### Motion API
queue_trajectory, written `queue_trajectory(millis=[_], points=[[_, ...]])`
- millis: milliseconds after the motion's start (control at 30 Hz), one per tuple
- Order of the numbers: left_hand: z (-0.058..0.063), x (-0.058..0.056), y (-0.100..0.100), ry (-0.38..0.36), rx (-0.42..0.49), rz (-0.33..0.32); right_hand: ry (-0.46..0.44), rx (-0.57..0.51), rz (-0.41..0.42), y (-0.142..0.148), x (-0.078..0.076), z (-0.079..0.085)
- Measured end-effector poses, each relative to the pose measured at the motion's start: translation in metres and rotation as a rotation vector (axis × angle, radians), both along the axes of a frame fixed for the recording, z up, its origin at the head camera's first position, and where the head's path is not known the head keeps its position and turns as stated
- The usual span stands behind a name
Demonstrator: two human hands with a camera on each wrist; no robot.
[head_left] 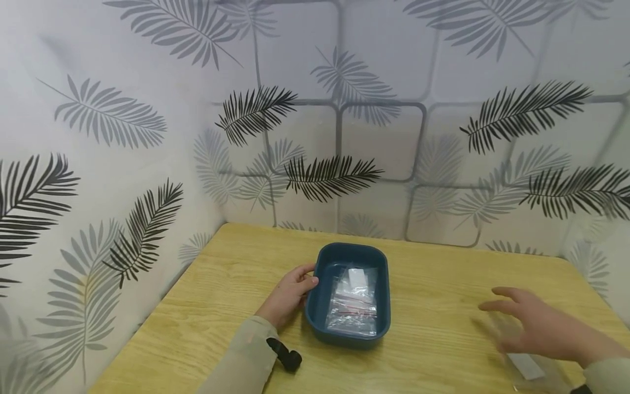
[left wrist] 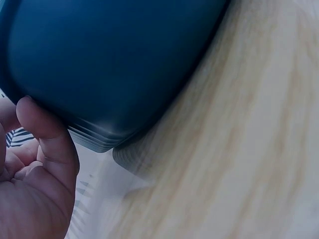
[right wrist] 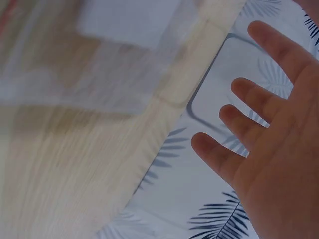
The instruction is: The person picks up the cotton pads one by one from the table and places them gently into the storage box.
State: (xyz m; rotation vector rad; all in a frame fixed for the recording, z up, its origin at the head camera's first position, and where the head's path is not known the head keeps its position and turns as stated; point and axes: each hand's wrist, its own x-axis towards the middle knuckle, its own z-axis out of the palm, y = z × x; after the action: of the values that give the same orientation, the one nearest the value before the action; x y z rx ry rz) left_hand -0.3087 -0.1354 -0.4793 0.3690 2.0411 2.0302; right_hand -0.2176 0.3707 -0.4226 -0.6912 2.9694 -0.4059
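Note:
A dark blue plastic bin (head_left: pixel 386 290) stands on the table. Inside it, several clear zip bags (head_left: pixel 351 323) with white labels and a red strip lie overlapped. My left hand (head_left: pixel 290 293) holds the bin at its left side, thumb at the rim. In the left wrist view the thumb (left wrist: pixel 42 119) presses against the bin's edge, with the other fingers partly hidden. Off to the right, my right hand (head_left: pixel 546 325) has its fingers spread and holds nothing. Close below it is another clear zip bag (right wrist: pixel 119 74) with a white label, blurred in the right wrist view.
The yellow wood-grain table (head_left: pixel 433 284) meets leaf-patterned walls (head_left: pixel 315 137) at the back and left. A black strap (head_left: pixel 284 354) hangs at my left sleeve.

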Motion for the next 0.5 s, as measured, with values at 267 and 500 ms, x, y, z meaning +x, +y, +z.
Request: queue_trajectory(millis=[267, 500], points=[[0.0, 0.0, 0.0, 0.015, 0.02, -0.017, -0.046, 0.049, 0.018, 0.033, 0.018, -0.021], [0.0, 0.0, -0.001, 0.017, 0.01, -0.025, -0.003, 0.073, 0.005, 0.033, 0.027, -0.032]])
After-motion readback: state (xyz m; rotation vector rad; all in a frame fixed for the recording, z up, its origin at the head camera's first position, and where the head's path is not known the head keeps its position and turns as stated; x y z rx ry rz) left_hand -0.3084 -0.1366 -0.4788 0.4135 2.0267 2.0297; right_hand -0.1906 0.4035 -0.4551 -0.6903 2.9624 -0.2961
